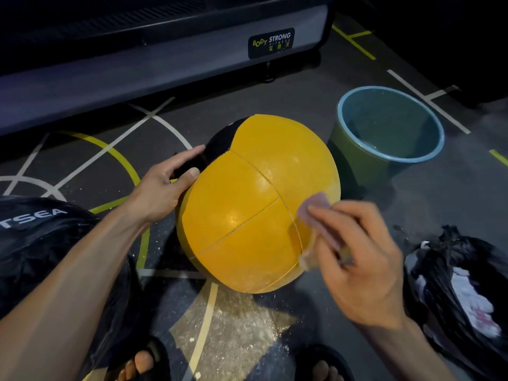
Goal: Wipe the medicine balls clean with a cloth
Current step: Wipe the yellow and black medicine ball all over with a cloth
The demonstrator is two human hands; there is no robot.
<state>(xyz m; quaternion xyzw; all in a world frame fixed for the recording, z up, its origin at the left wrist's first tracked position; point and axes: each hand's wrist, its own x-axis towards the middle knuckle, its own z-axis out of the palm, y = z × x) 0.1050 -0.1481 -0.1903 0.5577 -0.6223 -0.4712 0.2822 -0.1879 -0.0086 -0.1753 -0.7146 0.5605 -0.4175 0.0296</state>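
A: Wiping looks to be under way, I'd judge. The right hand [360, 259] pinches a small pale cloth [316, 213] between thumb and curled fingers and presses it against the right flank of the medicine ball [247, 204]. The hand and cloth are blurred, so exactly how the fingers lie is hard to read.

B: And the other hand?

A: The left hand [165, 185] holds the ball's upper left side: fingers spread over the black panel, thumb on the yellow, partly curled to the curve. It seems to be steadying the ball.

B: Where does the ball sit?

A: On the dark floor [275, 86], between the person's sandalled feet [140, 364] and a blue bucket [390, 125] that stands just beyond it to the right. Pale grit lies on the floor in front of it.

B: How much is finished?

A: Hard to say. The yellow panels facing the camera shine with a few wet-looking glints, so I'd guess part of that face has been wiped. The black panel at the back and the underside can't be judged. A dark bag marked with white lettering [30, 215] lies at the left; whether it holds another ball I can't tell.

B: Any direction to it?

A: A ball has no long axis. Its yellow panels face up and toward the camera, and the black part points away, toward the grey machine [165, 50].
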